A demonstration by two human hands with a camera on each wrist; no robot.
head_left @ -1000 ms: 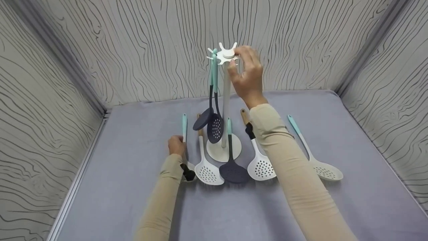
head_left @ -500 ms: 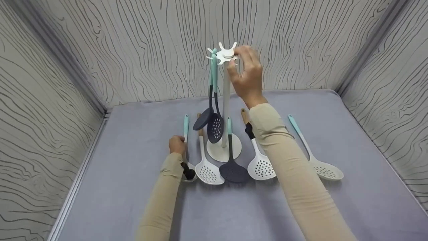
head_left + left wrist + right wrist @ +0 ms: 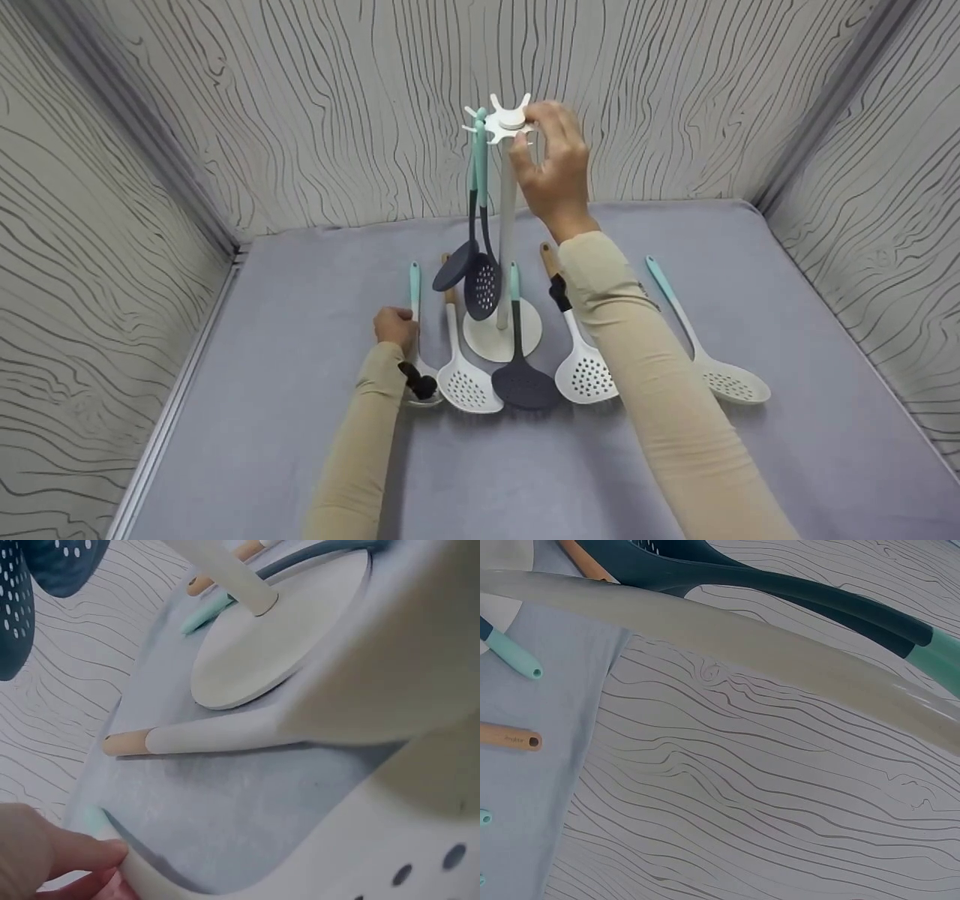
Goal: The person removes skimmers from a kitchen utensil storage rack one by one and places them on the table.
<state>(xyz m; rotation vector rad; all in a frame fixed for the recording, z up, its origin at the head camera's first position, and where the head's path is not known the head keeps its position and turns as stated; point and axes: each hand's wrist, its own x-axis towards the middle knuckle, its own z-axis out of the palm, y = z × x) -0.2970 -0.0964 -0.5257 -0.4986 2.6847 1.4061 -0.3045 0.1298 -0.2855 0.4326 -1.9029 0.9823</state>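
Note:
My left hand [image 3: 395, 328] pinches the handle of a white slotted spoon [image 3: 146, 874] with a mint end, which lies at the left of the row of utensils. Its holed head shows at the lower right of the left wrist view and is partly hidden by the wrist camera in the head view. My right hand [image 3: 556, 165] holds the edge of the white hook top [image 3: 513, 118] of a utensil stand between thumb and fingers. Two navy utensils with mint handles, a solid one [image 3: 454, 268] and a slotted one [image 3: 482, 289], hang from its left hooks.
The stand's round base [image 3: 529, 330] sits on the grey cloth. Around it lie a white slotted turner [image 3: 466, 386] with a wooden handle, a navy turner [image 3: 523, 386], a white skimmer [image 3: 586, 375] and a pale slotted spoon [image 3: 731, 384]. Patterned panels [image 3: 375, 67] enclose the table.
My left hand has shifted slightly left, and the mint handle end of its slotted spoon has come a little nearer to me. My right hand stays on the stand's top.

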